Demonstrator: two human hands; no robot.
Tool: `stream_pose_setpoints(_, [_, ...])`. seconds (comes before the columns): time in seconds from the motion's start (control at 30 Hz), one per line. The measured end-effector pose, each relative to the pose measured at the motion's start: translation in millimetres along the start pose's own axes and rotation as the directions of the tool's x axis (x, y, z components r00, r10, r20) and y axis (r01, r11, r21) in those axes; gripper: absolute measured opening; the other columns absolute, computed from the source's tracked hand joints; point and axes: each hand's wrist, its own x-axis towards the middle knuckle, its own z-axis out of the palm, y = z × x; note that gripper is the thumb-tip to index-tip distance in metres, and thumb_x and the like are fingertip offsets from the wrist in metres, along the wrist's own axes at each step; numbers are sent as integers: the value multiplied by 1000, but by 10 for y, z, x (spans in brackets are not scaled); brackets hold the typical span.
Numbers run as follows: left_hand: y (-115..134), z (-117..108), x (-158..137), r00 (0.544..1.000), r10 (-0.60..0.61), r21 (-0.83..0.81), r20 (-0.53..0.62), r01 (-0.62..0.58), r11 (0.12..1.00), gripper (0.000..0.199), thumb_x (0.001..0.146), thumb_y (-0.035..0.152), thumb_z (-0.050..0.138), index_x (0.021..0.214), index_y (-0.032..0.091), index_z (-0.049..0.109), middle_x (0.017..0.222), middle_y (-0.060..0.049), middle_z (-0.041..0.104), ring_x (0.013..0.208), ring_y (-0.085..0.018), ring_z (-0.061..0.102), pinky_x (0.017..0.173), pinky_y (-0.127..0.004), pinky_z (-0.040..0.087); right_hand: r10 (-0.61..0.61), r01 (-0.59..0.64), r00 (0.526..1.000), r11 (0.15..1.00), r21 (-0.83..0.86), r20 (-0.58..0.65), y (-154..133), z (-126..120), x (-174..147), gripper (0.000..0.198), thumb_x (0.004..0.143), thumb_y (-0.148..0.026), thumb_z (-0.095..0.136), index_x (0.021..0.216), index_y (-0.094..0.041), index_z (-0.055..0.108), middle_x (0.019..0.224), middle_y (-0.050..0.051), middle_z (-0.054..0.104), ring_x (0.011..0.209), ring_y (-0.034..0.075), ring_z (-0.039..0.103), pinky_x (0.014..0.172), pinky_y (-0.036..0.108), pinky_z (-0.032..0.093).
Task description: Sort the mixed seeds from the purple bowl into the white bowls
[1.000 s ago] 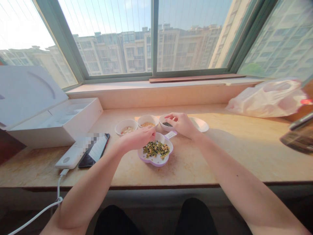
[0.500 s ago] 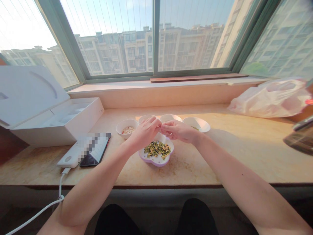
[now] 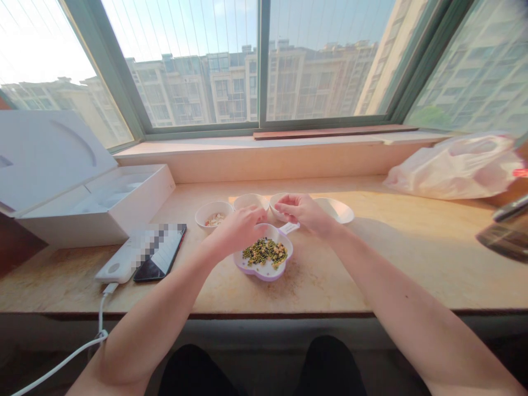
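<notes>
A purple-and-white scalloped dish (image 3: 264, 273) with a short handle (image 3: 290, 227) stands on the counter in front of me. In it lies a mix of beans (image 3: 264, 251): green ones, dark ones and yellowish bits. My left hand (image 3: 243, 226) hovers over the dish's far left edge, fingers curled together; what they hold, if anything, is hidden. Above the third white bowl (image 3: 275, 206) my right hand (image 3: 304, 213) has its thumb and fingers pinched, on something too small to make out. A second bowl (image 3: 250, 200) is partly behind my left hand.
At the left of the row is a bowl (image 3: 213, 210) with pale and reddish pieces; another bowl (image 3: 340, 210) ends it at right. Further left lie a phone (image 3: 160, 258), a corded white power bank (image 3: 115, 267) and an open white box (image 3: 99, 220). A plastic bag (image 3: 454, 168) lies right.
My hands, which met above the dish's far edge, have parted. The right moved right to the third bowl, uncovering the dish's handle; the left moved slightly left and down.
</notes>
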Motion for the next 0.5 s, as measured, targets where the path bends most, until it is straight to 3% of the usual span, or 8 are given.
stream_pose_setpoints(0.1, [-2,-14,-51,978,83,71,191,-98,993,12,89,23,58,98,20,67,101,-6,70,91,-23,69,75,-32,52,-73,24,978,971,-239,-197,10,-55,32,26,82,-43,73,87,-17,75,71,3,67,61,14,53,58,29,42])
stream_pose_setpoints(0.17, [6,-2,-83,959,114,83,260,-140,987,13,86,24,60,96,21,67,102,-7,70,92,-24,70,72,-31,52,-144,35,955,922,-385,-258,29,-80,52,18,84,-34,69,88,-18,77,83,6,75,71,17,61,67,30,48])
stream_pose_setpoints(0.37, [25,111,-110,928,123,80,352,-161,984,15,78,26,67,91,20,66,113,-7,70,93,-22,69,75,-30,54,-251,51,942,761,-647,-221,150,-105,104,19,86,-18,63,92,-18,80,92,8,78,80,20,68,81,32,52])
stream_pose_setpoints(0.5, [-27,196,-68,931,151,54,332,-179,982,16,79,14,62,93,19,67,113,-7,70,94,-21,69,80,-29,55,-270,21,932,704,-710,-241,183,-131,120,23,87,-12,60,97,-19,81,96,8,79,87,21,70,87,33,52])
